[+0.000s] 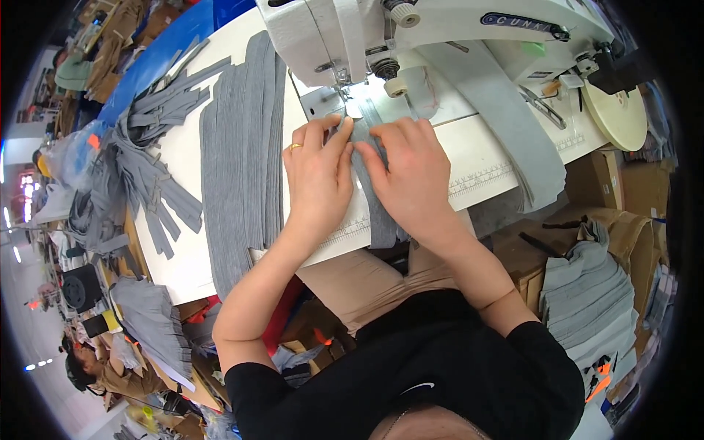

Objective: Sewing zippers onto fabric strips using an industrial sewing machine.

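Observation:
A grey fabric strip (372,213) runs under the needle of a white sewing machine (308,37) and down over the table's front edge. My left hand (317,172) is closed on the strip just below the presser foot, thumb and index finger pressed together; a ring sits on one finger. My right hand (407,172) grips the same strip on its right side, fingertips bent onto it close to the needle plate. A stack of long grey strips (235,154) lies left of my left hand. The part of the strip beneath my fingers is hidden.
Loose grey strips (158,198) pile at the table's left. A pale band (513,125), metal tweezers (543,106) and a cream disc (616,117) are at the right. Folded grey fabric (587,301) rests on cardboard below right. A co-worker (103,367) is at lower left.

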`<state>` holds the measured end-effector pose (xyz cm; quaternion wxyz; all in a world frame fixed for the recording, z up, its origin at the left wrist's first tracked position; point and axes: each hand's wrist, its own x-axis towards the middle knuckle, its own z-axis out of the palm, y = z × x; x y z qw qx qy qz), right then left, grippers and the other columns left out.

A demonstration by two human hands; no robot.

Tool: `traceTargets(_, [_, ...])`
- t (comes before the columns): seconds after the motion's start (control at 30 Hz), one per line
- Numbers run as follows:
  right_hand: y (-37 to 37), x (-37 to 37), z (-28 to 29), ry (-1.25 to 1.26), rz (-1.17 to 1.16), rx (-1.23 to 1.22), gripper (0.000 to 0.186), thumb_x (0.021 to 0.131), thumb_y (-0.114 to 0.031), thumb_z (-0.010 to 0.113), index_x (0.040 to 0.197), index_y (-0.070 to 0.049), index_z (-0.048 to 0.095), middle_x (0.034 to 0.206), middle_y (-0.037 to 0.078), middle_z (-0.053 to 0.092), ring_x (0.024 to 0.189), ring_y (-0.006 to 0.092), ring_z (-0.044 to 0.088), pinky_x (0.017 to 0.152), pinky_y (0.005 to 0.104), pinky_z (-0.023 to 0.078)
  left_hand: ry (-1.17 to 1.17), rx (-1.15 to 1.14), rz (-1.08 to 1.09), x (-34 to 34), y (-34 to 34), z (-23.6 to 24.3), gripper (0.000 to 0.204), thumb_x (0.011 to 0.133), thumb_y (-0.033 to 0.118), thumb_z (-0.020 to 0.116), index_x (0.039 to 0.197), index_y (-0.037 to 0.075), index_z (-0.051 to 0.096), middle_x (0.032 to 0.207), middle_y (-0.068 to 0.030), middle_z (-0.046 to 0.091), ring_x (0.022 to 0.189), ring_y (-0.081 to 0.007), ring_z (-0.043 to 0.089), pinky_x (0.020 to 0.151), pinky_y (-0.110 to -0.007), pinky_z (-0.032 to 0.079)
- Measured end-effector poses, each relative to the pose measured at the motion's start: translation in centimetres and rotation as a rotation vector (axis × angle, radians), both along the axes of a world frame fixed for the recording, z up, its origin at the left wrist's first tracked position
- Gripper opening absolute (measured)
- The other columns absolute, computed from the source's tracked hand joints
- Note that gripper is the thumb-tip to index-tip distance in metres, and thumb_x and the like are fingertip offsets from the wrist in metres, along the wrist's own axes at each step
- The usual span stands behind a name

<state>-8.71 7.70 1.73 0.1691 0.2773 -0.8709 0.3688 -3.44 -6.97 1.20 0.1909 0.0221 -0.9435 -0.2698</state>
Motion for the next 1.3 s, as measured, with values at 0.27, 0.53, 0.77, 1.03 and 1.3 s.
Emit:
traceTargets(0.27, [-0.8, -0.4, 0.2, 0.122, -0.058, 0.119, 0.021, 0.086, -0.019, 0.08, 0.097, -0.003, 0.073, 0.089, 0.01, 0.064, 0.085, 0.0281, 0.06, 0.07, 0.0408, 0.051, 0.085, 0.093, -0.004, 0.4, 0.2, -1.2, 0.034, 0.094, 0.001, 0.063, 0.127, 0.004, 0.071, 0.135, -0.0087, 0.066, 0.127, -0.0307, 0.055, 0.107, -0.043, 0.035])
traceTargets(0.53, [-1.3, -0.3, -0.7, 0.043, -0.043, 0.065, 0.022, 0.084, -0.016, 0.079, 0.098, -0.005, 0.067, 0.087, 0.009, 0.06, 0.086, 0.0268, 0.058, 0.073, 0.0395, 0.05, 0.082, 0.12, -0.007, 0.4, 0.1, -1.1, 0.03, 0.096, 0.001, 0.063, 0.125, 0.006, 0.069, 0.137, -0.0073, 0.068, 0.132, -0.0304, 0.054, 0.114, -0.045, 0.029])
traceTargets(0.77, [-0.5, -1.2, -0.6, -0.32, 0.019, -0.18, 0.023, 0.085, -0.006, 0.078, 0.102, -0.007, 0.062, 0.078, 0.007, 0.066, 0.079, 0.0283, 0.064, 0.068, 0.0414, 0.051, 0.056, 0.092, -0.005, 0.8, 0.3, -1.1, 0.029, 0.097, 0.005, 0.064, 0.125, 0.007, 0.068, 0.141, -0.0052, 0.067, 0.136, -0.0305, 0.053, 0.121, -0.053, 0.021])
traceTargets(1.03, [-1.2, -2.8, 0.1, -0.477, 0.025, -0.272, 0.022, 0.088, -0.007, 0.076, 0.096, -0.004, 0.056, 0.074, 0.01, 0.064, 0.077, 0.032, 0.065, 0.069, 0.0451, 0.049, -0.05, -0.015, 0.02, 0.1, -0.4, -0.4, 0.032, 0.101, 0.009, 0.061, 0.132, 0.01, 0.069, 0.145, -0.0054, 0.065, 0.142, -0.0332, 0.052, 0.12, -0.07, 0.016])
traceTargets(1.3, [-1.3, -2.5, -0.4, -0.362, 0.023, -0.248, 0.021, 0.09, -0.009, 0.075, 0.091, -0.004, 0.055, 0.075, 0.01, 0.063, 0.077, 0.0342, 0.062, 0.069, 0.0462, 0.048, -0.087, 0.282, 0.073, -4.1, -3.0, 0.2, 0.026, 0.091, 0.011, 0.073, 0.116, 0.002, 0.075, 0.112, -0.0129, 0.076, 0.108, -0.0275, 0.07, 0.103, -0.046, 0.047])
